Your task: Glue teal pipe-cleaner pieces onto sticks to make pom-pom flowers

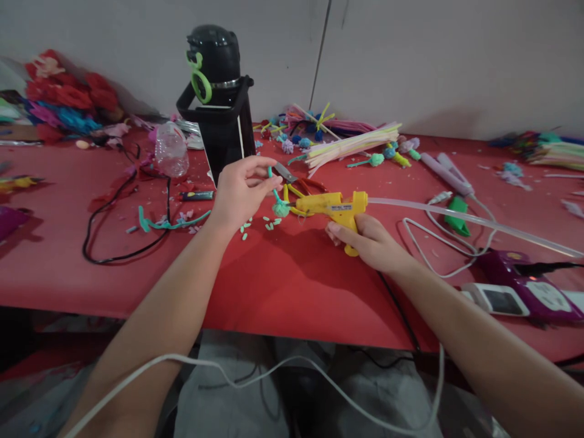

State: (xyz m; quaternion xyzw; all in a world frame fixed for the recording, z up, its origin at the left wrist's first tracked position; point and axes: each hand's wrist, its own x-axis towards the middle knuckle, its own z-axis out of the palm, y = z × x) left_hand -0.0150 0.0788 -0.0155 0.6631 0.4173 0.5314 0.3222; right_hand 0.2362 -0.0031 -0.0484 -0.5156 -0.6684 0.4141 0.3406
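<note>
Between the fingers of my left hand (244, 191) is the stem of a mint-green pipe-cleaner flower (280, 208), its fuzzy round head hanging downward. My right hand (369, 240) grips a yellow hot glue gun (331, 205) by its handle. The gun's nozzle meets or nearly meets the flower head; I cannot tell if it touches. A long clear glue stick (474, 224) runs out of the gun's back to the right. Small pale green pieces (269, 224) lie on the red table below the flower. Pliers (296, 178) with red and yellow handles lie behind.
A black tumbler (219, 79) stands behind my left hand, beside a clear plastic bottle (171, 149). Bundled pipe cleaners (351, 148) lie at the back. On the right are a lilac hair straightener (447, 173) and a purple power strip (529, 286). A white cable (292, 360) crosses in front of me.
</note>
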